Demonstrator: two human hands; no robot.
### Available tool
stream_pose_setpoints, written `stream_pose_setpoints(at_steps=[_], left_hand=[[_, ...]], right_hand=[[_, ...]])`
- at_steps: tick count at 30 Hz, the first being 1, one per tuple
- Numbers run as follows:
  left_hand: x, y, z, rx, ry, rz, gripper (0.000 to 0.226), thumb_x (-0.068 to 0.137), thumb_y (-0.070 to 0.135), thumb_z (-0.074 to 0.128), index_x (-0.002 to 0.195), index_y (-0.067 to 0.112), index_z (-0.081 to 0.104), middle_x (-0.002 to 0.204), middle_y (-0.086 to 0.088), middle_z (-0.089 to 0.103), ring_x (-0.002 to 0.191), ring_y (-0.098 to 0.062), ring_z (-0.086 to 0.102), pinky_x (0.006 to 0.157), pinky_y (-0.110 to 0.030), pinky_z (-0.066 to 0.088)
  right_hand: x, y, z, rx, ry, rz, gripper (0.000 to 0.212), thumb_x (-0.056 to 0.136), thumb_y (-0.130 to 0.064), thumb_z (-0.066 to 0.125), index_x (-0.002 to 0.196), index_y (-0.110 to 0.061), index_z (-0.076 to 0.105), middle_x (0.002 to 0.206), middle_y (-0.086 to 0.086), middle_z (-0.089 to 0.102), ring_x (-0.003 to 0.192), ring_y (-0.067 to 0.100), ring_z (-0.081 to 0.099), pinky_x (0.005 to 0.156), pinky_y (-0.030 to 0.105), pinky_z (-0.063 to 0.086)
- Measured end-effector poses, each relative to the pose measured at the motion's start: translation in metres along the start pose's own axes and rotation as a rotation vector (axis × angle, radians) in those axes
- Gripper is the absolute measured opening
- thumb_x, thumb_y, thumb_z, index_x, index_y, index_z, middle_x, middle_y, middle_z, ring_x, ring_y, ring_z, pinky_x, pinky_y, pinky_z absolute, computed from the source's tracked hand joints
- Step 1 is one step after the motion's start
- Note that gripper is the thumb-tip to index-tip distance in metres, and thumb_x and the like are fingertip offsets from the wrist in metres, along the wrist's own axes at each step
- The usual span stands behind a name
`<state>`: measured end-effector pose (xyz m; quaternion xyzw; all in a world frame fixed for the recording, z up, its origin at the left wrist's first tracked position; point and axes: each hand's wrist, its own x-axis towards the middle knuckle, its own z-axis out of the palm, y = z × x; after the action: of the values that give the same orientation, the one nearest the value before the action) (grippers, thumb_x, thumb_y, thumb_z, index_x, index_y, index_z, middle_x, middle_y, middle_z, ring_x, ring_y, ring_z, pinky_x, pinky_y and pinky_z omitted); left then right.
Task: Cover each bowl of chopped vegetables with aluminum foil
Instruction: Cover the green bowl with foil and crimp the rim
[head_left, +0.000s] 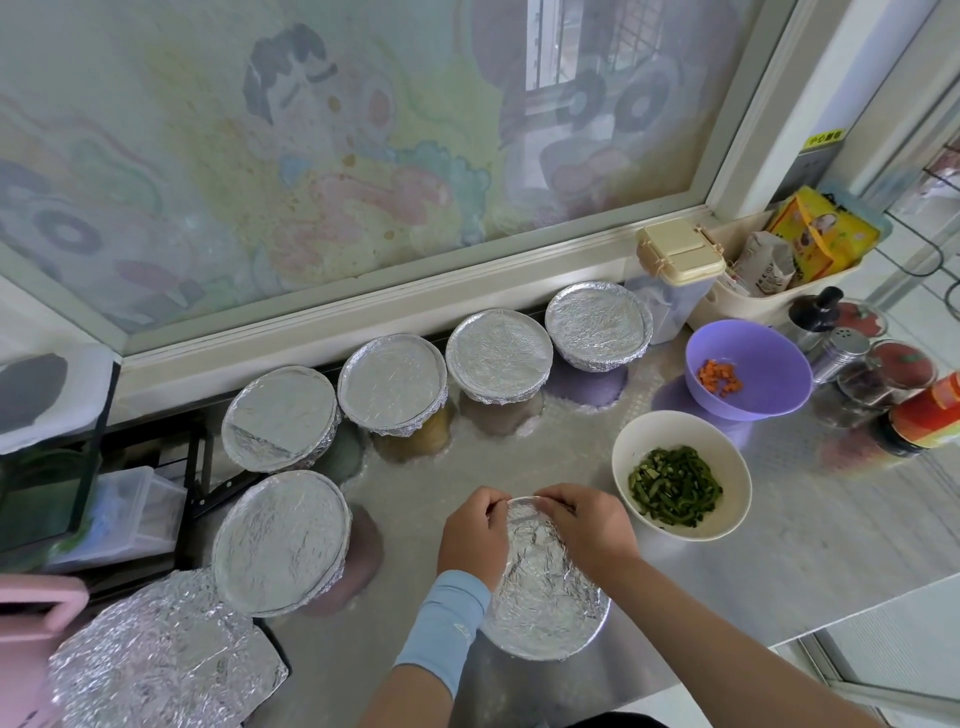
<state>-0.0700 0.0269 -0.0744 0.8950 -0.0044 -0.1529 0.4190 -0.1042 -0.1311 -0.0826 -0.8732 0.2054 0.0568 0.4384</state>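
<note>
Foil-topped bowl (545, 587): on the steel counter (810, 551), just left of the white bowl (670, 431) and nearer to you, its whole mouth under crinkled foil (550, 618).
Left hand (472, 530): yours, blue sleeve (447, 618) on the wrist. The fingers are curled and pinch the foil edge at the bowl's far rim.
Right hand (587, 525): on the same far rim, fingertips pinching the foil right next to your left hand's.
White bowl contents: uncovered, with chopped green vegetable (675, 480) piled in the bottom.
Purple bowl (769, 364): beyond the white bowl and a little right of it, near but apart. It's uncovered, with a small heap of diced carrot (719, 378) inside.
Four covered bowls (498, 356): beyond and left of the white bowl, in a row along the window ledge, foil stretched flat over each.
Fifth covered bowl (280, 540): well left of the white bowl, a touch nearer you.
Crumpled foil sheet (156, 660): far left of the white bowl, down at the near corner.
Red-lidded jars (904, 364): right of the white bowl and beyond it, past the purple one.
</note>
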Motion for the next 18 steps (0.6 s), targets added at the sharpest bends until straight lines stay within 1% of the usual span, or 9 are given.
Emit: stream_pose_setpoints(at_steps=[2, 5, 9, 12, 14, 15, 16, 17, 18], left_hand=[[0.002, 0.000, -0.001, -0.013, -0.058, 0.026, 0.018, 0.096, 0.025, 0.053, 0.100, 0.030, 0.070, 0.092, 0.017, 0.070, 0.086, 0.000, 0.062, 0.073, -0.006, 0.044], [0.007, -0.001, -0.001, -0.082, -0.116, 0.006, 0.016, 0.092, 0.034, 0.061, 0.100, 0.029, 0.075, 0.091, 0.018, 0.072, 0.087, 0.003, 0.064, 0.080, -0.018, 0.051], [0.009, -0.002, -0.001, -0.108, -0.101, -0.029, 0.017, 0.094, 0.032, 0.061, 0.098, 0.024, 0.076, 0.088, 0.016, 0.072, 0.083, 0.002, 0.065, 0.078, -0.021, 0.052], [0.006, 0.000, -0.002, -0.072, -0.083, -0.021, 0.019, 0.097, 0.031, 0.058, 0.095, 0.025, 0.075, 0.085, 0.014, 0.071, 0.080, 0.000, 0.064, 0.073, -0.018, 0.050], [0.002, 0.001, 0.000, -0.048, -0.051, -0.014, 0.020, 0.098, 0.030, 0.055, 0.090, 0.025, 0.073, 0.079, 0.011, 0.070, 0.074, -0.002, 0.062, 0.066, -0.015, 0.046], [0.001, 0.001, 0.002, -0.041, -0.031, -0.016, 0.022, 0.098, 0.029, 0.054, 0.086, 0.024, 0.072, 0.074, 0.009, 0.068, 0.068, -0.004, 0.060, 0.061, -0.015, 0.044], [-0.001, -0.001, 0.003, -0.037, -0.013, -0.021, 0.024, 0.099, 0.028, 0.052, 0.083, 0.021, 0.070, 0.070, 0.006, 0.066, 0.063, -0.005, 0.056, 0.058, -0.016, 0.041], [-0.003, -0.002, 0.003, -0.025, 0.001, -0.023, 0.026, 0.099, 0.027, 0.051, 0.083, 0.019, 0.070, 0.068, 0.005, 0.064, 0.061, -0.007, 0.054, 0.056, -0.018, 0.040], [-0.003, -0.003, 0.002, 0.000, 0.011, -0.012, 0.026, 0.099, 0.026, 0.051, 0.083, 0.018, 0.070, 0.069, 0.005, 0.065, 0.062, -0.009, 0.054, 0.058, -0.020, 0.041]], right_hand=[[0.001, -0.001, -0.001, 0.011, 0.000, -0.003, 0.008, 0.087, -0.040, 0.070, 0.090, -0.037, 0.077, 0.075, -0.019, 0.072, 0.071, 0.000, 0.064, 0.072, 0.024, 0.052], [0.002, -0.001, -0.001, 0.023, -0.011, -0.014, 0.008, 0.086, -0.040, 0.070, 0.089, -0.036, 0.077, 0.076, -0.022, 0.071, 0.072, -0.002, 0.064, 0.073, 0.023, 0.052], [0.002, 0.001, 0.000, 0.009, -0.022, -0.023, 0.010, 0.088, -0.041, 0.068, 0.092, -0.036, 0.077, 0.080, -0.022, 0.072, 0.076, -0.002, 0.065, 0.076, 0.025, 0.053], [0.004, -0.001, -0.002, -0.014, -0.051, -0.034, 0.013, 0.089, -0.044, 0.065, 0.093, -0.037, 0.076, 0.078, -0.022, 0.071, 0.073, -0.002, 0.063, 0.074, 0.026, 0.053], [0.005, -0.005, -0.004, -0.077, -0.089, -0.071, 0.016, 0.091, -0.044, 0.063, 0.095, -0.035, 0.075, 0.075, -0.019, 0.070, 0.069, 0.000, 0.060, 0.073, 0.029, 0.053], [0.005, -0.006, -0.005, -0.111, -0.087, -0.106, 0.017, 0.092, -0.043, 0.063, 0.099, -0.033, 0.075, 0.080, -0.017, 0.070, 0.073, 0.001, 0.061, 0.077, 0.029, 0.052], [0.005, -0.006, -0.004, -0.135, -0.058, -0.143, 0.018, 0.091, -0.041, 0.064, 0.103, -0.031, 0.074, 0.091, -0.016, 0.071, 0.082, 0.003, 0.062, 0.082, 0.029, 0.052], [0.005, -0.004, -0.003, -0.148, -0.009, -0.168, 0.021, 0.090, -0.039, 0.067, 0.107, -0.029, 0.072, 0.102, -0.016, 0.068, 0.090, 0.005, 0.062, 0.087, 0.028, 0.050], [0.003, -0.003, -0.002, -0.155, 0.043, -0.172, 0.023, 0.088, -0.038, 0.069, 0.109, -0.028, 0.070, 0.107, -0.016, 0.065, 0.092, 0.007, 0.062, 0.088, 0.028, 0.049]])
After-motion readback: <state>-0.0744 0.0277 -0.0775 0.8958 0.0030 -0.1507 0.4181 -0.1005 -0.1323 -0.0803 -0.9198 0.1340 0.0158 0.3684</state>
